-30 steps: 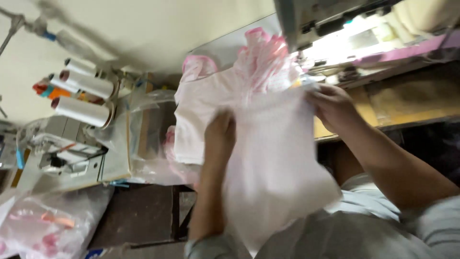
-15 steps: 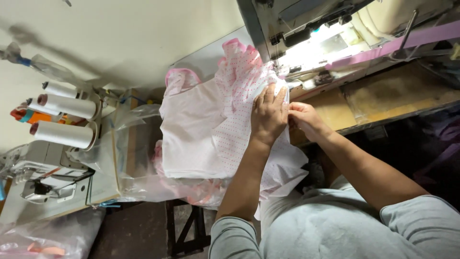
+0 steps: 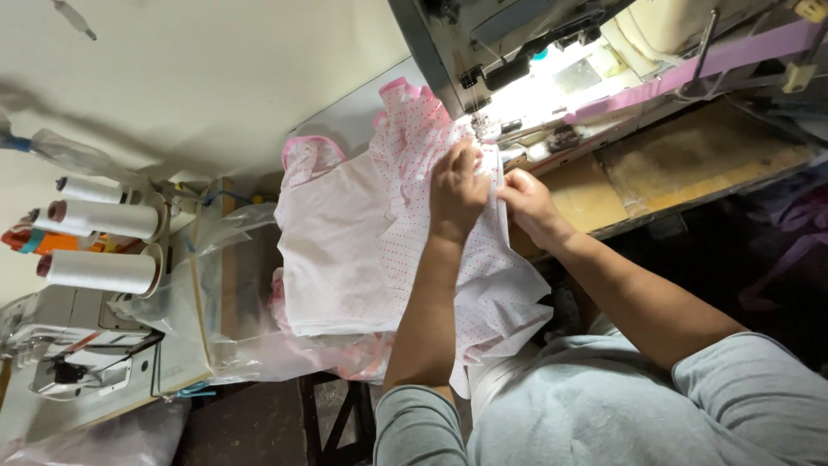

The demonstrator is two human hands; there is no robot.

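A white fabric piece with small pink dots [image 3: 487, 276] lies over a stack of white and pink garment pieces [image 3: 332, 250]. My left hand [image 3: 457, 190] presses down on the dotted fabric, fingers curled on its edge. My right hand [image 3: 528, 203] pinches the same edge just beside it. Both hands sit right in front of the lit needle area of a sewing machine [image 3: 509, 60]. The fabric hangs down toward my lap.
A wooden machine table [image 3: 681, 164] runs to the right. Several white thread cones [image 3: 103, 233] stand on a second machine [image 3: 69, 362] at left, next to clear plastic bags [image 3: 207, 293]. A dark stool frame [image 3: 336, 423] stands below the stack.
My hands moved together and up to the machine's needle area, carrying the dotted fabric's edge there. Earlier they held the fabric spread apart above the stack.
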